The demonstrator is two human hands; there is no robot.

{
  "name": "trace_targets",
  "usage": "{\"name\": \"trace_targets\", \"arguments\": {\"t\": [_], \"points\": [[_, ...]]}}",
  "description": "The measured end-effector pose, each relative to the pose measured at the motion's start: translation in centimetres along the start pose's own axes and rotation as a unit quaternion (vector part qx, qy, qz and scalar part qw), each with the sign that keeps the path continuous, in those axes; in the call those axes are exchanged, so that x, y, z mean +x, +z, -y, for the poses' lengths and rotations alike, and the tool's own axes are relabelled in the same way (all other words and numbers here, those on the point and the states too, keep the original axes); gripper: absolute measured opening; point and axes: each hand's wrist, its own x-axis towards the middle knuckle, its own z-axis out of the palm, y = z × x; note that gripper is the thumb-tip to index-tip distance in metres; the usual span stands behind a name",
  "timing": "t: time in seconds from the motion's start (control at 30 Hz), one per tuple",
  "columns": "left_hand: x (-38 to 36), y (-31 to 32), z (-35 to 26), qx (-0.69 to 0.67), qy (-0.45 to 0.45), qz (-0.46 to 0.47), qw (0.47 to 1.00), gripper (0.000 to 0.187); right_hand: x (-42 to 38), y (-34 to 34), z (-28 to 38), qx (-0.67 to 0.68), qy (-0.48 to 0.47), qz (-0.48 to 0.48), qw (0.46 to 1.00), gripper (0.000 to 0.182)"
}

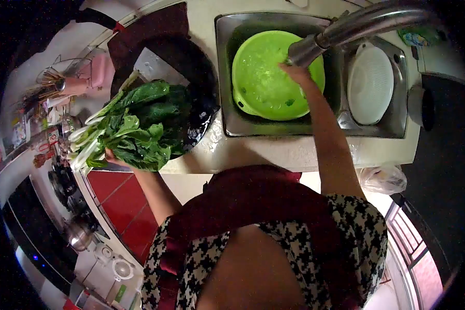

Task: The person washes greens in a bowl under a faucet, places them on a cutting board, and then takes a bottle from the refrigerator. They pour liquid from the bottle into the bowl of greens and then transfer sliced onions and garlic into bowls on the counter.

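My left hand (111, 156) is closed round the pale stalks of a bunch of wet leafy greens (139, 124). The bunch is over the left part of the counter, its dark leaves pointing right across a black wok (199, 77). Under the mouth of the metal tap (307, 50) is my right hand (298, 75), above a bright green basin (243, 98). Water with bubbles and small leaf bits fills that basin. The tap and blur partly hide my right fingers, so their grip cannot be made out.
The basin sits in the left bowl of a steel sink (223, 111); a white colander (372, 85) stands in the right bowl. A wide metal blade (157, 64) lies at the wok. Pink containers (102, 71) are at far left, a plastic bag (385, 179) at the right counter edge.
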Motion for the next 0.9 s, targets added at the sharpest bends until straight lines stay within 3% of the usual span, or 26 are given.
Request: {"name": "trace_targets", "arguments": {"t": [0.1,0.17,0.23,0.3,0.37,0.47,0.57,0.7,0.77,0.8,0.83,0.9], "points": [[0.7,-1.3,0.3,-0.004,-0.001,0.008,1.000,0.071,-1.7,-1.1,-3.4,-0.250,-0.064,0.062,0.964,0.036],[0.4,-0.2,-0.1,0.009,-0.001,-0.006,1.000,0.070,-3.3,-0.9,-3.5,-0.281,-0.043,0.097,0.954,0.037],[0.6,-0.2,-0.2,-0.022,-0.019,0.013,0.999,0.070,-4.6,2.2,-3.1,-0.164,0.016,0.100,0.981,0.039],[0.8,-0.2,-0.2,-0.023,-0.045,0.019,0.999,0.070,-6.0,3.5,-1.4,-0.126,-0.025,0.173,0.976,0.042],[2.6,-2.6,0.2,-0.004,-0.043,0.017,0.999,0.073,-7.2,6.8,-1.0,-0.054,0.022,0.142,0.988,0.048],[1.4,-0.7,-0.3,-0.042,-0.047,-0.007,0.998,0.067,-9.3,5.2,4.0,-0.024,-0.031,0.225,0.974,0.054],[2.0,-2.0,-0.3,-0.071,-0.063,0.039,0.995,0.065,-8.6,8.3,3.4,-0.049,-0.039,0.231,0.971,0.056],[4.0,-5.7,0.0,-0.203,-0.114,0.187,0.954,0.064,-8.1,7.2,3.7,-0.054,-0.069,0.222,0.971,0.047],[3.1,-4.2,-0.6,-0.141,-0.074,0.113,0.981,0.064,-7.5,4.0,3.7,-0.034,-0.051,0.202,0.977,0.053],[2.7,-4.1,-0.7,-0.110,-0.053,0.073,0.990,0.064,-6.7,3.3,2.2,0.030,-0.059,0.085,0.994,0.056],[3.2,-5.7,-0.7,-0.153,-0.080,0.133,0.976,0.064,-5.8,2.5,0.5,0.094,-0.066,-0.033,0.993,0.060],[3.1,-5.3,-0.9,-0.174,-0.088,0.150,0.969,0.063,-5.1,-4.6,4.1,0.054,0.090,0.013,0.994,0.061]]}}
